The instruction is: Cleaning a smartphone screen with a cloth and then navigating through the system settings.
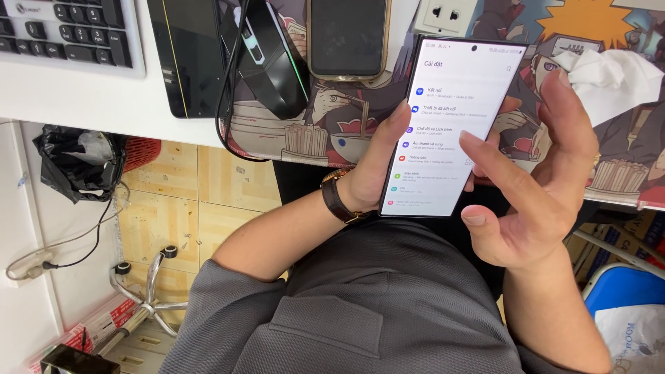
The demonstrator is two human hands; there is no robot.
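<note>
Smartphone (443,125) gripped by left hand (370,170), right hand (537,187) touching screen.

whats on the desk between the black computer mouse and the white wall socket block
A second dark smartphone with a blank screen lies there, flat on the cartoon-printed desk mat, between the black mouse and white socket block, seen in the head view.

Left hand (370,173) cradles a lit smartphone (450,125) upright above the lap, its white menu screen glowing. Right hand (540,187) hovers just beside it, forefinger touching the screen's right side. Beyond, a second phone (348,38) lies dark on the illustrated desk mat (332,118), beside a black mouse (267,59).
</note>
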